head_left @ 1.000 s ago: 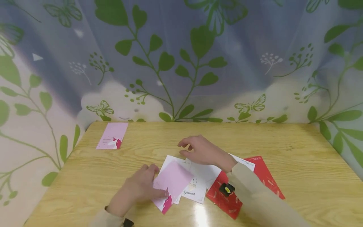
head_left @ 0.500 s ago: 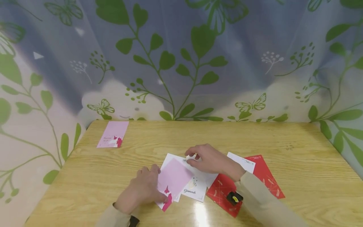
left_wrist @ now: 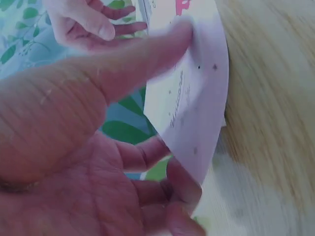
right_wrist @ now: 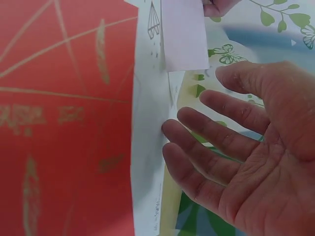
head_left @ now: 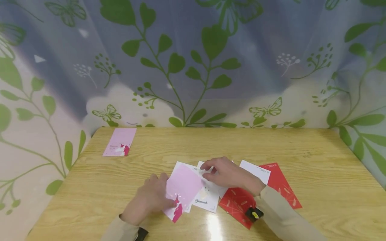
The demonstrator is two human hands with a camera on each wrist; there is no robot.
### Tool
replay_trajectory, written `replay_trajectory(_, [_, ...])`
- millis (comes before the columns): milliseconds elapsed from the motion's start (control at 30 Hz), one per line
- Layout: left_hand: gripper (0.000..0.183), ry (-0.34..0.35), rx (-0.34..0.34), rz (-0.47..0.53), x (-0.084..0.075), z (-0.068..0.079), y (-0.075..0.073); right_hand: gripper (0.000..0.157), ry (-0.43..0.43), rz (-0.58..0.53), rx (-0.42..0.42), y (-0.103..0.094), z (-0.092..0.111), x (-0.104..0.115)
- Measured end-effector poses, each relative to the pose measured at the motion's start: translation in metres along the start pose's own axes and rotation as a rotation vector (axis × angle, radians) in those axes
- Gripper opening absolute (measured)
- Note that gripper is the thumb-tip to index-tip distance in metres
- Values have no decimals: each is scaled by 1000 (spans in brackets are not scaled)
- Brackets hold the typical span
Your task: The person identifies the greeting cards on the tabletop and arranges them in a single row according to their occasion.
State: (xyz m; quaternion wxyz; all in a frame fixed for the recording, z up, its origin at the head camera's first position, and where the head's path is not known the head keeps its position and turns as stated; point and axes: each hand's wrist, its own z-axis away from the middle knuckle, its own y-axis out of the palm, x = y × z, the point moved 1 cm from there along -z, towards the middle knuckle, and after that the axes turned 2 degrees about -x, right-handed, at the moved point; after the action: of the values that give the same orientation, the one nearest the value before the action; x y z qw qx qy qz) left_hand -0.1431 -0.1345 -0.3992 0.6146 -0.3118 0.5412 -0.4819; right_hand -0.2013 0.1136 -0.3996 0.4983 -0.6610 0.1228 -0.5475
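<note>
Step in hand, by judgement: sorting loose cards by kind.

Left hand: thumb and fingers pinching pink card, lifted at its left edge, lying on the near-centre pile of table. Right hand: fingers relaxed, fingertips touching edge of white cards; nothing gripped. Red card under pile, right side. Second pink card alone at far left corner.

Next move probably calls for: freeing pink card from pile, holding white cards flat, carrying it far-left to its match.
</note>
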Motion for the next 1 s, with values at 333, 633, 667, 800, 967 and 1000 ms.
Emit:
replay_trajectory(333, [9, 69, -90, 189, 13, -10, -13, 33, 21, -69, -57, 3, 5, -4])
replay_trajectory(633, [15, 85, -105, 421, 11, -14, -24, 29, 176, -310, -157, 6, 8, 2])
replay_trajectory(667, [16, 80, -101, 445, 10, -14, -24, 28, 191, -369, -154, 7, 8, 3])
replay_trajectory(800, [19, 53, -96, 496, 7, -14, -25, 24, 249, -564, -147, 10, 9, 7])
replay_trajectory(967, [20, 31, -104, 511, 4, -17, -25, 20, 295, -671, -196, 13, 7, 11])
replay_trajectory(1000, [20, 26, -107, 516, 3, -17, -25, 19, 300, -684, -209, 14, 6, 12])
